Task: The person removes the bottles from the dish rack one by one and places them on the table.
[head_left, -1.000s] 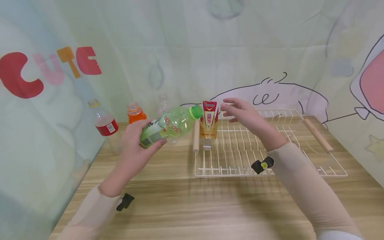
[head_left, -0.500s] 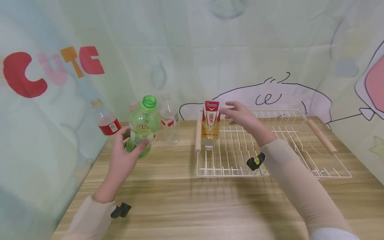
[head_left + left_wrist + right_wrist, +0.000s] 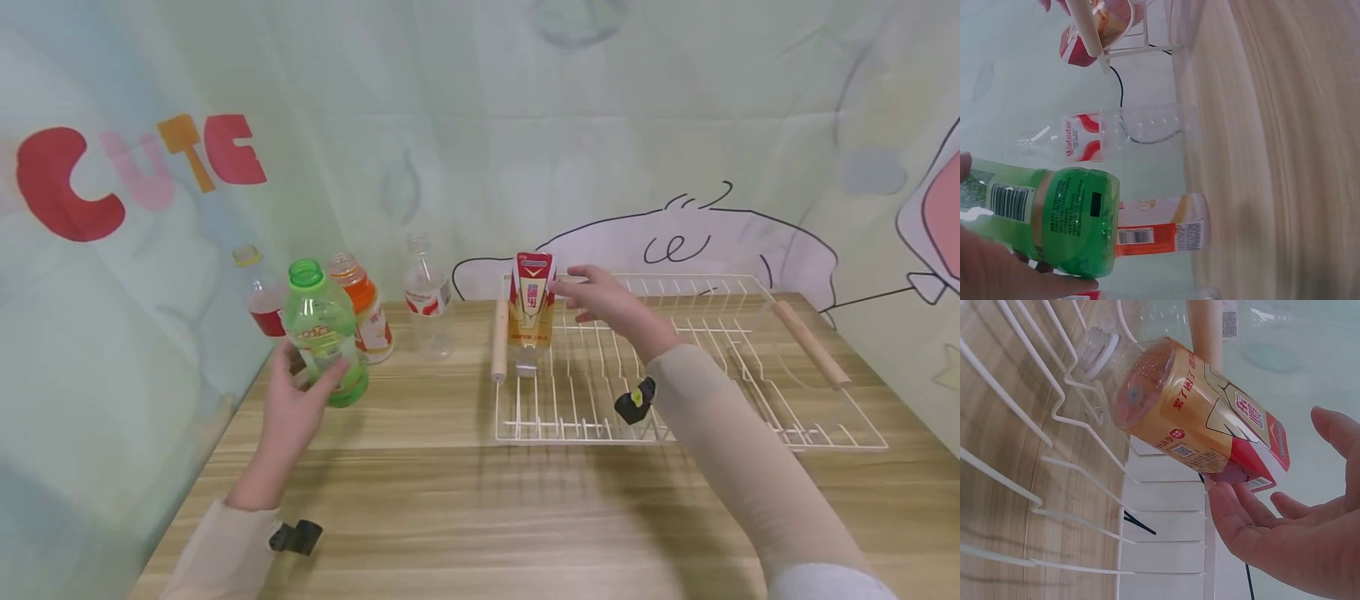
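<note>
A green plastic bottle (image 3: 321,321), its neck uncapped and pointing up, is gripped by my left hand (image 3: 288,417) at the left. In the left wrist view the base of this green bottle (image 3: 1082,219) is held above the tabletop. My right hand (image 3: 607,302) is beside a red and gold bottle (image 3: 531,304) standing neck-down at the rack's left end. Its fingers are spread and loosely bent. In the right wrist view one fingertip (image 3: 1222,494) meets or nearly meets the lower corner of the red and gold bottle (image 3: 1210,422).
Behind the green bottle stand an orange-labelled bottle (image 3: 367,312) and a red-labelled bottle with a yellowish neck (image 3: 262,304). A clear bottle (image 3: 429,308) stands farther right. The white wire rack (image 3: 637,440) with wooden handles (image 3: 810,343) covers the table's right part. A printed curtain hangs behind.
My left hand has turned the green bottle from lying tilted to neck-up, and carried it left and lower. My right hand has stayed beside the red and gold bottle, barely shifting.
</note>
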{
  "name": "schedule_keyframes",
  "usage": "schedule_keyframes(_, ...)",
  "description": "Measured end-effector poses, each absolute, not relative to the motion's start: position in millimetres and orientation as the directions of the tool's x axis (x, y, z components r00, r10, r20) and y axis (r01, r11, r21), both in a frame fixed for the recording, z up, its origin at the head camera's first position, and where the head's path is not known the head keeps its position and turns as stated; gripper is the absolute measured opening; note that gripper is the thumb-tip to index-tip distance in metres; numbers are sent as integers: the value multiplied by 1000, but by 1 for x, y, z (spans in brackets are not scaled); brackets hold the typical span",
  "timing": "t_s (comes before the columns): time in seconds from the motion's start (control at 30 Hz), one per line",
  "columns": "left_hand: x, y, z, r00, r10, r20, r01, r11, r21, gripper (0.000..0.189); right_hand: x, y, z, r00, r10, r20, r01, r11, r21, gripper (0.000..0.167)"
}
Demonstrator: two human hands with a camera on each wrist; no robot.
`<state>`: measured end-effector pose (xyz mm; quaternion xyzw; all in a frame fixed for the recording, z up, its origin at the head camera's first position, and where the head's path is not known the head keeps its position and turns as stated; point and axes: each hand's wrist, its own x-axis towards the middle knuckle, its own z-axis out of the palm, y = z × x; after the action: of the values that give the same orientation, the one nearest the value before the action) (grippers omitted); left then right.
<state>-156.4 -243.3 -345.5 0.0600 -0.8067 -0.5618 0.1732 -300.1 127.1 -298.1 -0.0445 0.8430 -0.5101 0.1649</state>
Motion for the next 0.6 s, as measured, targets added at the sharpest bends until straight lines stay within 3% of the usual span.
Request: schedule_keyframes(0.6,-160,-261,-373,-921,-366,131,5,328,945,77,-307,118,-304,-893,-311,-325,110,549,-828,82)
